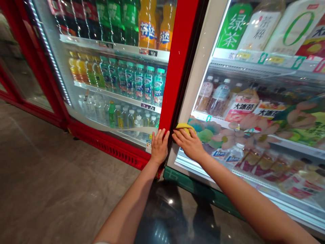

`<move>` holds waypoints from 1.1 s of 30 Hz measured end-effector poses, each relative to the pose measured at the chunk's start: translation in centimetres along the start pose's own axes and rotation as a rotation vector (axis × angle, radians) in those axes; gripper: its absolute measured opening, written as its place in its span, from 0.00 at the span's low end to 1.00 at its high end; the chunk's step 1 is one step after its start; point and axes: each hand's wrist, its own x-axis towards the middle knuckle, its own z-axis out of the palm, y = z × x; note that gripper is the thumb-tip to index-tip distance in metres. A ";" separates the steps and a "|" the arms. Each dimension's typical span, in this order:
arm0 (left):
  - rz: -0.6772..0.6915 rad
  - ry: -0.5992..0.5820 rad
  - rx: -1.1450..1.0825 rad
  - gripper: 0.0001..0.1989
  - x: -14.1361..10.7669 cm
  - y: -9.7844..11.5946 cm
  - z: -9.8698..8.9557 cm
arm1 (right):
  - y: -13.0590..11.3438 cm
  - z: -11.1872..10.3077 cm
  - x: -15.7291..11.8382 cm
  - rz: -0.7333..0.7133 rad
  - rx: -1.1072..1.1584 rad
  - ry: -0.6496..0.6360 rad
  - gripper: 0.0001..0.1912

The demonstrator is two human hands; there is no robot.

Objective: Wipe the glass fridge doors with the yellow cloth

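Under the right hand (189, 142) in my head view, I see a yellow cloth (186, 126) held against the white door frame (199, 66) by slightly parted fingers, while just leftward the left hand (159, 147) rests, fingers spread, on the red frame (178, 67).

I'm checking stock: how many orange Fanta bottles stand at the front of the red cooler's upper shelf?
2: one orange Fanta bottle beside a green bottle, the other by the red frame. More may be hidden behind.
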 end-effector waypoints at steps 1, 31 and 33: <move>0.013 -0.002 0.002 0.33 0.0 0.0 0.0 | 0.4 -0.3 0.3 0.046 -0.010 0.016 0.23; 0.069 -0.089 -0.052 0.36 -1.7 0.7 0.1 | -2.8 1.3 -6.7 0.054 -0.014 0.085 0.16; 0.135 -0.107 -0.075 0.37 -1.4 1.0 0.0 | -1.7 0.4 -7.3 0.205 -0.045 0.141 0.19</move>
